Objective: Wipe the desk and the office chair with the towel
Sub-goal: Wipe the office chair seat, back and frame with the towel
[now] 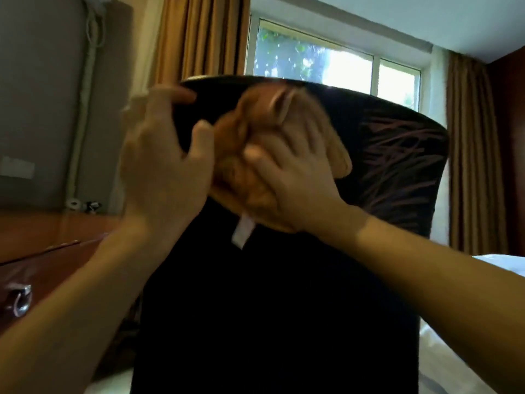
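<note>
Crumpled orange towel (pixel 255 118) was pressed by flat right hand (pixel 284 183) onto black fabric chair (pixel 284 294) gripped by left hand (pixel 162 160); unpinched, slippage was risked

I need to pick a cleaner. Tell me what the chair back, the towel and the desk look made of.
The chair back: dark matte upholstery with a faint brownish streak pattern, probably fabric. The towel: soft orange-brown cloth, bunched in folds, with a white tag hanging; the weave is blurred. The desk: reddish-brown wood or veneer, glossy, reflecting light.
</note>
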`<action>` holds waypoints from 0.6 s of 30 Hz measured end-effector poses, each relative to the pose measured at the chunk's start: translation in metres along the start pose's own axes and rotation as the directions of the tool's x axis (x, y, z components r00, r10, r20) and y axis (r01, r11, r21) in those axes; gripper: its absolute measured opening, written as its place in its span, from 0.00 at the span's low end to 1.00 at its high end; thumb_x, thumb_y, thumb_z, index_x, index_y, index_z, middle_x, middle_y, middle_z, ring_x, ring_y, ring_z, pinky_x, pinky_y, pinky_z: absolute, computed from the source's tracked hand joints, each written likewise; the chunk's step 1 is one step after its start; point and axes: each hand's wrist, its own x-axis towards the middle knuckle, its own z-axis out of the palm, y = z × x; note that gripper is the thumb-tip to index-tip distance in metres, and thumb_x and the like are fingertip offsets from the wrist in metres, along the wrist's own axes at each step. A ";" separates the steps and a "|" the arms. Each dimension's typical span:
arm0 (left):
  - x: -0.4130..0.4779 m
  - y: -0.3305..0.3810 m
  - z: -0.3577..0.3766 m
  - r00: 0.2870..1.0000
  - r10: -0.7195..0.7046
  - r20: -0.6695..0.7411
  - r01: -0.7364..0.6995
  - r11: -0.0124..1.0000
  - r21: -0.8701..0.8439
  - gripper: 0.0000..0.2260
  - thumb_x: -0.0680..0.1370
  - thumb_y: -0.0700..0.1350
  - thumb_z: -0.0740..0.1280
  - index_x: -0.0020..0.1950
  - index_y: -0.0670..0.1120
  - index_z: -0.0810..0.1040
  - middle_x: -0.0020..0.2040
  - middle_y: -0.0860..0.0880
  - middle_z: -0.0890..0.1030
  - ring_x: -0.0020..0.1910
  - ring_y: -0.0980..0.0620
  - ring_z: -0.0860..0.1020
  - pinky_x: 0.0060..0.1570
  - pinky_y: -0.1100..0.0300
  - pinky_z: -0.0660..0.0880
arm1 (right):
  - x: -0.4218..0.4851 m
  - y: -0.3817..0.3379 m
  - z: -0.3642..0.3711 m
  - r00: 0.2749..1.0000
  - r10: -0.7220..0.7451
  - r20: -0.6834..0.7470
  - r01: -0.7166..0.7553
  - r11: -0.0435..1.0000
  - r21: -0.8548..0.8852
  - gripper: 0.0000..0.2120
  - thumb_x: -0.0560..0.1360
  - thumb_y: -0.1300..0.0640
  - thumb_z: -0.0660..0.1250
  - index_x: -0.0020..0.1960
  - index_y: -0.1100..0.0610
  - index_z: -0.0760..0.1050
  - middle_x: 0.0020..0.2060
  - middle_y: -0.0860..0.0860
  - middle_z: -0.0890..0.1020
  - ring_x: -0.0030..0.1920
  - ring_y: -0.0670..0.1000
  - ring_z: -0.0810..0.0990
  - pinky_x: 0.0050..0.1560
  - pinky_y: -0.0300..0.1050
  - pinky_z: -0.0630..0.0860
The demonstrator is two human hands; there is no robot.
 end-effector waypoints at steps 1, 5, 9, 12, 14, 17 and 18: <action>0.019 0.012 0.006 0.998 0.062 0.024 -0.062 0.998 0.021 0.20 0.79 0.50 0.61 0.68 0.44 0.74 0.65 0.42 0.75 0.66 0.45 0.72 0.59 0.56 0.67 | -0.015 0.004 -0.002 0.994 -0.107 0.008 0.107 0.994 0.028 0.21 0.78 0.45 0.67 0.63 0.58 0.83 0.62 0.63 0.82 0.63 0.70 0.79 0.70 0.78 0.62; 0.045 0.032 0.031 0.932 0.272 0.239 -0.321 0.926 0.199 0.23 0.81 0.53 0.59 0.73 0.44 0.71 0.73 0.45 0.72 0.72 0.46 0.68 0.69 0.50 0.65 | -0.045 0.025 -0.019 0.959 -0.281 -0.029 0.283 0.958 0.054 0.09 0.81 0.54 0.70 0.58 0.53 0.86 0.60 0.57 0.85 0.61 0.64 0.83 0.68 0.72 0.70; 0.063 0.045 0.070 0.892 0.309 0.330 -0.369 0.919 0.138 0.23 0.84 0.55 0.55 0.72 0.44 0.75 0.72 0.45 0.75 0.73 0.46 0.70 0.73 0.50 0.64 | -0.017 0.056 -0.033 0.967 -0.112 -0.227 0.119 0.993 0.018 0.10 0.83 0.58 0.67 0.58 0.53 0.87 0.59 0.56 0.85 0.60 0.63 0.82 0.63 0.74 0.72; 0.089 0.047 0.090 0.924 0.281 0.261 -0.259 0.959 -0.115 0.27 0.83 0.59 0.49 0.58 0.45 0.82 0.56 0.47 0.83 0.58 0.46 0.79 0.61 0.45 0.73 | 0.008 0.081 -0.028 0.959 0.023 -0.283 -0.027 1.000 -0.013 0.08 0.80 0.56 0.73 0.58 0.53 0.87 0.61 0.57 0.84 0.63 0.64 0.80 0.67 0.74 0.69; 0.097 0.045 0.102 0.917 0.297 0.266 -0.275 0.954 -0.117 0.28 0.84 0.60 0.49 0.55 0.44 0.83 0.51 0.47 0.84 0.55 0.46 0.80 0.58 0.45 0.74 | 0.012 0.086 -0.020 0.974 0.099 -0.202 -0.101 0.995 -0.001 0.10 0.78 0.55 0.75 0.59 0.55 0.86 0.62 0.58 0.84 0.64 0.66 0.80 0.68 0.73 0.67; 0.093 0.042 0.109 0.867 0.324 0.378 -0.387 0.916 0.102 0.26 0.84 0.60 0.50 0.53 0.45 0.83 0.52 0.46 0.85 0.57 0.44 0.81 0.70 0.50 0.67 | 0.007 0.081 -0.013 0.981 0.175 -0.085 -0.173 0.985 0.028 0.08 0.79 0.54 0.72 0.55 0.55 0.87 0.59 0.55 0.85 0.63 0.64 0.80 0.69 0.71 0.67; 0.090 0.042 0.107 0.855 0.336 0.394 -0.416 0.900 0.134 0.26 0.83 0.59 0.51 0.54 0.44 0.83 0.54 0.47 0.85 0.60 0.45 0.80 0.73 0.52 0.64 | 0.004 0.079 -0.013 0.981 0.176 -0.081 -0.174 0.984 0.034 0.07 0.79 0.54 0.73 0.54 0.55 0.87 0.58 0.55 0.86 0.62 0.62 0.79 0.69 0.70 0.67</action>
